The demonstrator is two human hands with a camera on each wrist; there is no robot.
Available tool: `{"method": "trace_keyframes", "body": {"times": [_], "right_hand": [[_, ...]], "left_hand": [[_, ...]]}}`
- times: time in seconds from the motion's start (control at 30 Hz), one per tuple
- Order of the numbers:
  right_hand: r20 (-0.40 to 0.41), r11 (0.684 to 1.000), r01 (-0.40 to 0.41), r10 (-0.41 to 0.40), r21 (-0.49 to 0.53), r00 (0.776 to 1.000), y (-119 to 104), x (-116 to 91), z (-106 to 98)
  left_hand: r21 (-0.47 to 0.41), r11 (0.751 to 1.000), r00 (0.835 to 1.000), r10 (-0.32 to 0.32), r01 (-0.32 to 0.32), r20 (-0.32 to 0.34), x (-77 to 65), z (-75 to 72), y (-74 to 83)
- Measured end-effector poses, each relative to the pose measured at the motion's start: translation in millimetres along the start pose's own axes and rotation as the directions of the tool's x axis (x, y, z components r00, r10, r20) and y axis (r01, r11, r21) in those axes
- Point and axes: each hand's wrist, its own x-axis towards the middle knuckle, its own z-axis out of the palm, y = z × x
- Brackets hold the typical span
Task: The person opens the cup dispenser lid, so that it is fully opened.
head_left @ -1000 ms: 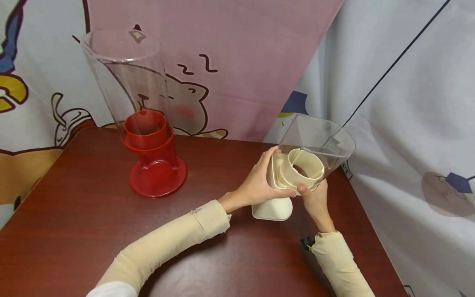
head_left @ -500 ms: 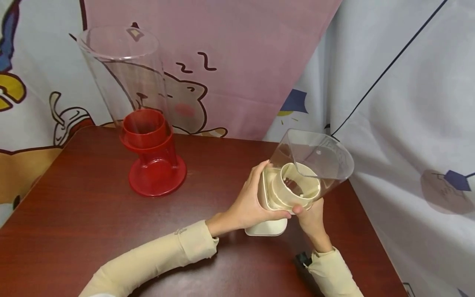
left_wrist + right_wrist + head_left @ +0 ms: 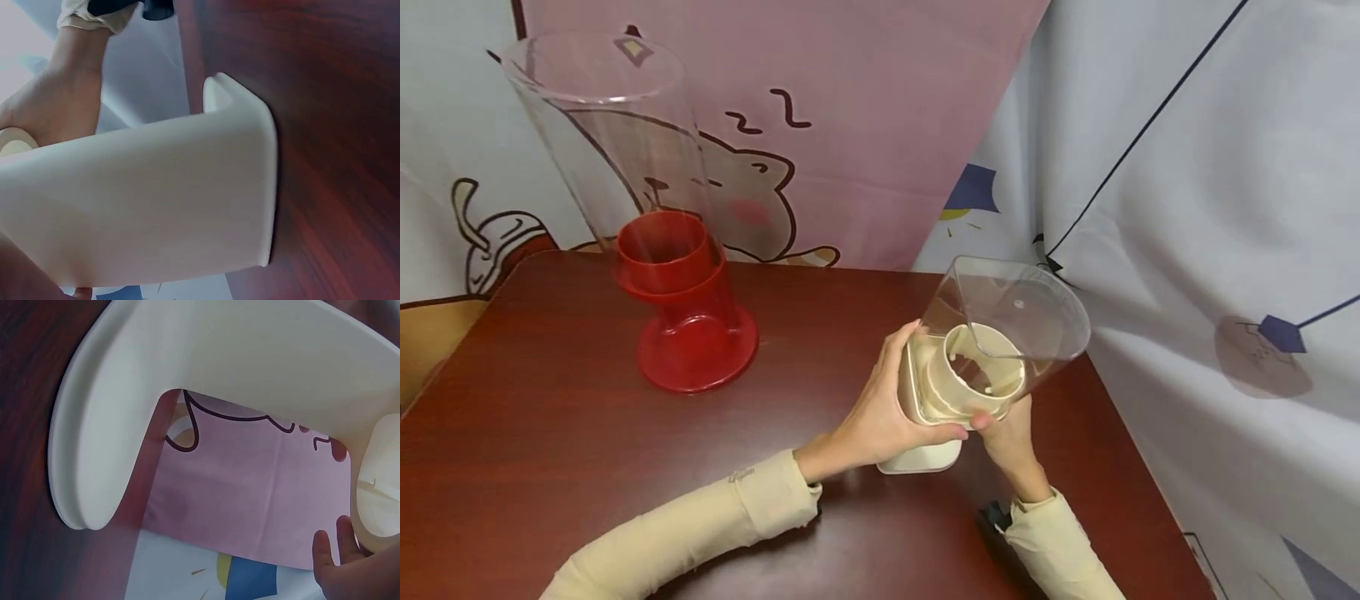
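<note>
Both hands hold a cream dispenser with a clear container on top. My left hand grips its left side, thumb along the front. My right hand grips the lower right side, its thumb at the front rim near the left thumb. In the left wrist view the dispenser's cream foot appears to rest on the table. The right wrist view shows fingertips beside the round opening under the collar. Most of the right hand's fingers are hidden in the head view.
A red dispenser with a tall clear cylinder stands at the back left of the dark red wooden table. Printed curtains hang behind, a pink one at the back and a white one along the right edge.
The cream dispenser came nearer to me across the table, both hands staying on it, then kept its place. The head view has turned slightly right. The red dispenser has not moved.
</note>
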Motion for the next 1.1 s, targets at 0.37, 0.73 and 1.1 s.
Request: {"method": "trace_keyframes", "body": {"times": [0.37, 0.73, 1.1], "right_hand": [[0.206, 0.982, 0.064, -0.101, 0.179, 0.973, -32.3, 33.0, -2.9], [0.175, 0.79, 0.161, -0.321, 0.591, 0.931, -52.9, 90.1, 11.3], [0.064, 0.698, 0.222, -0.358, 0.681, 0.931, -47.3, 87.3, 21.1]], "left_hand": [[0.033, 0.998, 0.996, -0.061, 0.059, 0.07, 1.8, -6.0, -11.8], [0.046, 0.994, 0.988, -0.102, 0.097, 0.116, 4.4, -7.3, -10.7], [0.113, 0.994, 0.996, -0.012, 0.002, 0.084, 4.0, -8.3, -9.9]]}}
